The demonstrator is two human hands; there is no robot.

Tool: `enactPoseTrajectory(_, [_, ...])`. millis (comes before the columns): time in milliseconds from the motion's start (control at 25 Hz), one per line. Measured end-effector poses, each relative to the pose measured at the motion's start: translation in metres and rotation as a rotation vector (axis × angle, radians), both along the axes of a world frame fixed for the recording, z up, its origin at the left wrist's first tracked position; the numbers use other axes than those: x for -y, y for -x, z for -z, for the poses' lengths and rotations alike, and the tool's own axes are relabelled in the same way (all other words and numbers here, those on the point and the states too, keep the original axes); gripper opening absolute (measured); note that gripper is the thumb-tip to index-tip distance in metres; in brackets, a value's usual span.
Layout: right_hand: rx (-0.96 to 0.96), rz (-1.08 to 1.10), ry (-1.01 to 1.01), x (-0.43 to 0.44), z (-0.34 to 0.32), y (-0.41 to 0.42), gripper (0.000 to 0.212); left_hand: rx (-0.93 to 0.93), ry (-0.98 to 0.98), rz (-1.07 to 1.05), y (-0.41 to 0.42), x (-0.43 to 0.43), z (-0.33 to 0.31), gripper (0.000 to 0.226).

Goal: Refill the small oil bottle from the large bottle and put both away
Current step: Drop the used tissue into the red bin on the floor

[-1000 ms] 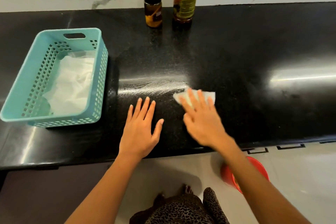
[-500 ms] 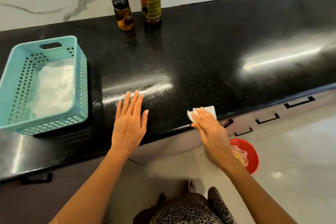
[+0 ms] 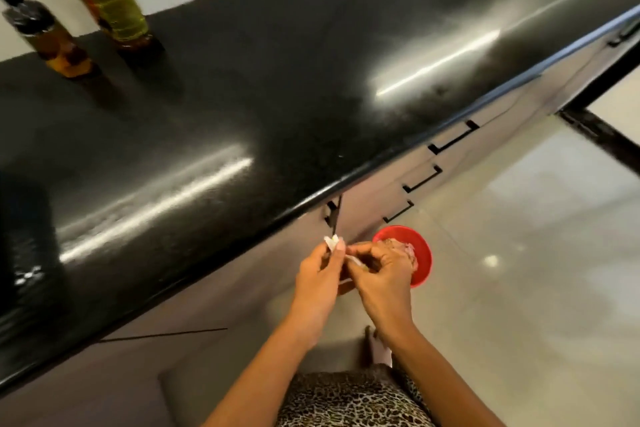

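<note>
The small oil bottle [image 3: 45, 35] with a black pump top stands at the back left of the black countertop [image 3: 277, 87]. Right beside it stands the large oil bottle [image 3: 107, 0] with a yellow-green label, its top cut off by the frame. Both of my hands are off the counter, below its front edge. My left hand [image 3: 320, 274] and my right hand [image 3: 382, 270] are pinched together on a crumpled white tissue [image 3: 334, 243], just left of and above a red bin.
The red bin [image 3: 420, 253] with waste inside sits on the glossy floor below my right hand. Drawer fronts with black handles [image 3: 420, 178] run under the counter edge. A wiped streak shines on the counter's left part.
My view has swung right, so the teal basket is out of sight. My left hand left the counter and joined my right hand on the tissue, which moved off the counter toward the red bin.
</note>
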State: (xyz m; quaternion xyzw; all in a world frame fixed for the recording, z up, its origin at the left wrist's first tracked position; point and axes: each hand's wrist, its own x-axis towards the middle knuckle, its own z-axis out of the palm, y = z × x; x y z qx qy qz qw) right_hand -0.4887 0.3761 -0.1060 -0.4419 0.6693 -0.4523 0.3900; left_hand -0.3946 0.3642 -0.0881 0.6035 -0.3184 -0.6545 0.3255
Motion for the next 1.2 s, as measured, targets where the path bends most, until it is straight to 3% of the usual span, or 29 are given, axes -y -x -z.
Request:
enactPoseTrajectory(80, [-0.058, -0.021, -0.064, -0.001, 0.012, 0.034, 0.018, -0.039, -0.119, -0.031, 0.038, 0.011, 0.013, 0.017])
enactPoseTrajectory(320, [-0.142, -0.111, -0.284, 0.001, 0.070, 0.126, 0.026, 0.085, -0.277, -0.013, 0.125, 0.038, 0.077, 0.011])
enactPoseTrajectory(560, [0.099, 0.325, -0.521, 0.025, 0.174, 0.189, 0.020, 0.124, -0.404, -0.007, 0.193, 0.072, 0.166, 0.014])
enactPoseTrajectory(760, [0.254, 0.562, -0.693, 0.053, 0.278, 0.221, 0.028, 0.286, -0.407, 0.092, 0.207, 0.096, 0.232, 0.011])
enactPoseTrajectory(1000, [0.090, 0.389, -0.727, 0.083, 0.318, 0.229, 0.038, 0.391, -0.390, 0.130, 0.208, 0.112, 0.257, 0.016])
enactPoseTrajectory(1200, [-0.035, 0.202, -0.771, 0.075, 0.305, 0.229, 0.028, 0.405, -0.353, 0.192, 0.208, 0.108, 0.250, 0.017])
